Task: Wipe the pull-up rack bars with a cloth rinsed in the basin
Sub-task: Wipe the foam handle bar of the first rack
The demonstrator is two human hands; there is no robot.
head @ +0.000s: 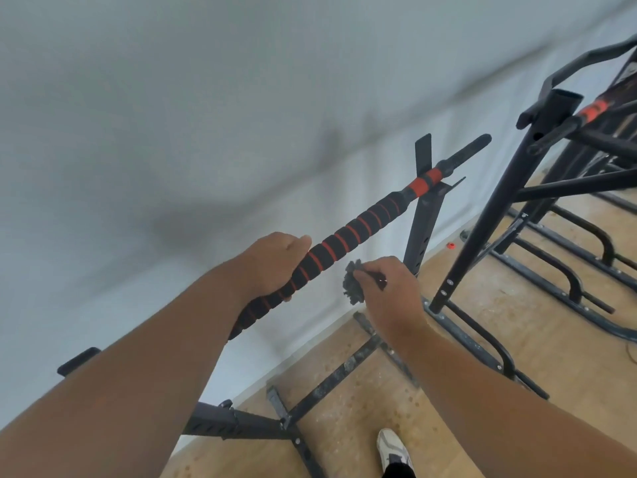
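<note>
We see open air above the padded bar [358,229] toward the wall [172,132]. Below it, the upright post [422,222] and floor struts [341,370] crowd the way; a second rack [489,208] blocks the right.

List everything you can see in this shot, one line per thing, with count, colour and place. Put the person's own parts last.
padded bar: one, black foam with red rings, running diagonally across the centre on the near rack
near rack: one, black metal, against the wall, base on the floor
second rack: one, black with a red band, at right
cloth: one, dark grey, bunched, just below the padded bar
red piece: one, small, on the floor by the wall
floor: tan, speckled
wall: pale grey
shoe: one, white, bottom edge
left hand: grips the padded bar
right hand: holds the cloth
</note>
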